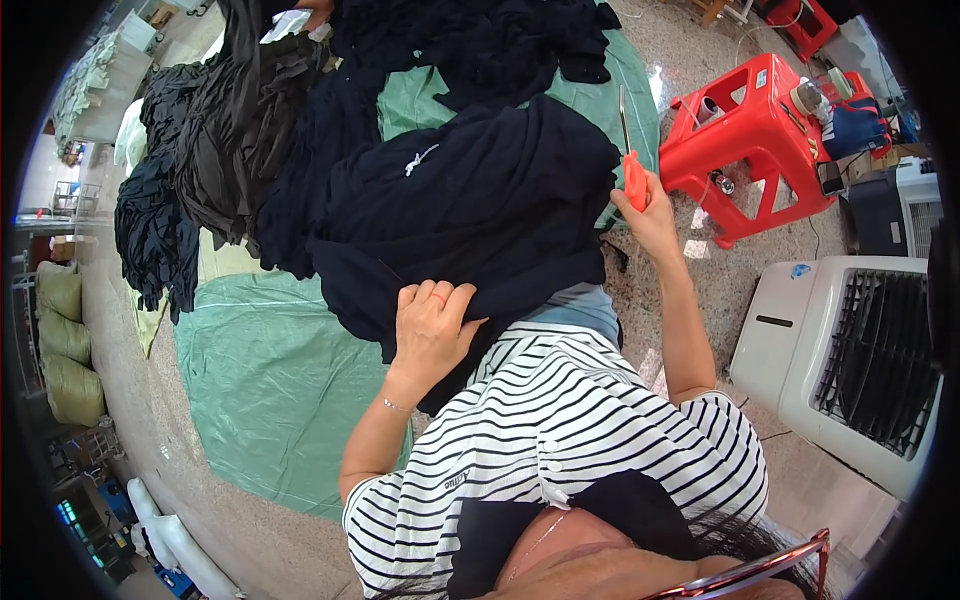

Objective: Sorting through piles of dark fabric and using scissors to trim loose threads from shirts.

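A dark navy garment (470,200) lies bunched over my lap, with a small white cord-like piece (420,160) on its upper part. My left hand (430,322) grips the near left part of the cloth, its fingers curled into the fabric. Off the right side of the garment, my right hand (648,212) is closed around the handle of an orange-handled tool (635,182). Its thin metal shaft points up and away from me; the exact kind of tool is unclear.
Piles of navy cloth (470,40) and dark grey cloth (240,140) lie ahead and left, partly on a green sheet (290,390). At right stand a red plastic stool (745,130) with small items and a white air cooler (790,320). Green sacks (70,345) line the far left.
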